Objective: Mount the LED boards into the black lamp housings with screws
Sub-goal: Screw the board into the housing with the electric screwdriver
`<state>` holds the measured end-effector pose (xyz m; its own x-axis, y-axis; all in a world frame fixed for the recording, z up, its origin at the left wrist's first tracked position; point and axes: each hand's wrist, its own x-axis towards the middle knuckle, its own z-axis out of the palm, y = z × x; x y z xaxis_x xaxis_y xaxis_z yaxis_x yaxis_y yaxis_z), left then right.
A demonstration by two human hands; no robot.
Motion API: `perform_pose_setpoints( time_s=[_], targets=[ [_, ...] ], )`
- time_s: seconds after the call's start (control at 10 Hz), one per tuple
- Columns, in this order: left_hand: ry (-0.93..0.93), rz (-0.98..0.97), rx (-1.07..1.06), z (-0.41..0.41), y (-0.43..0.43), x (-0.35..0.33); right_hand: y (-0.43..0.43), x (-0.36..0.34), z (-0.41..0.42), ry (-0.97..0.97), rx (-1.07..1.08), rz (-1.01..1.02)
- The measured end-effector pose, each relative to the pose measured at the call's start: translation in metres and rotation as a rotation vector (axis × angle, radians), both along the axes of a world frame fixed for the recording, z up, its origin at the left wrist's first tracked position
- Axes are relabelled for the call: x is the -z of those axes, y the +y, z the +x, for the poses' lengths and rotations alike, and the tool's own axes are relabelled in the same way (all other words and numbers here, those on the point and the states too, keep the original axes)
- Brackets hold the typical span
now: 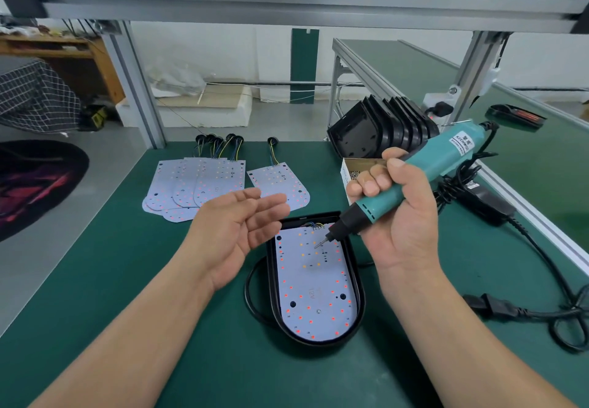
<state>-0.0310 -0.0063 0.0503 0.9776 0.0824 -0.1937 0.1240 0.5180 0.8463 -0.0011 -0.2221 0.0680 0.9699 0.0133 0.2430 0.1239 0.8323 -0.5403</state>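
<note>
A black lamp housing (356, 280) lies flat on the green mat in front of me, with a white LED board (315, 286) seated inside it. My right hand (395, 213) grips a teal electric screwdriver (427, 168), tilted so that its bit hovers just above the upper part of the board. My left hand (237, 229) floats palm up with straight fingers, left of the housing's top end, holding nothing. A single loose LED board (280, 184) lies behind the housing. Farther left, a fanned pile of LED boards (191, 184) rests with its wires pointing away.
A row of empty black housings (379, 132) stands at the back right, beside a small cardboard box of screws (353, 171). The screwdriver's black power supply (487, 203) and cable (541, 299) lie at the right. The green bench (95, 280) ends at aluminium frame posts (137, 89).
</note>
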Motion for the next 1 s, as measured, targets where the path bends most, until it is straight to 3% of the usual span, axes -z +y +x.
perform_pose_setpoints(
  time_s=[0.1, 0.3, 0.7, 1.0],
  targets=[
    [-0.099, 0.227, 0.086, -0.008, -0.005, -0.004, 0.0, -0.003, -0.002, -0.002, 0.009, 0.032],
    [-0.206, 0.476, 0.157, -0.022, -0.024, -0.002, -0.004, -0.01, -0.003, -0.013, 0.018, 0.086],
    [-0.245, 0.466, 0.361, -0.03, -0.028, -0.005, -0.011, -0.013, 0.0, -0.04, 0.043, 0.12],
    [-0.285, 0.54, 0.259, -0.028, -0.028, -0.002, -0.01, -0.014, -0.001, -0.032, 0.046, 0.127]
  ],
)
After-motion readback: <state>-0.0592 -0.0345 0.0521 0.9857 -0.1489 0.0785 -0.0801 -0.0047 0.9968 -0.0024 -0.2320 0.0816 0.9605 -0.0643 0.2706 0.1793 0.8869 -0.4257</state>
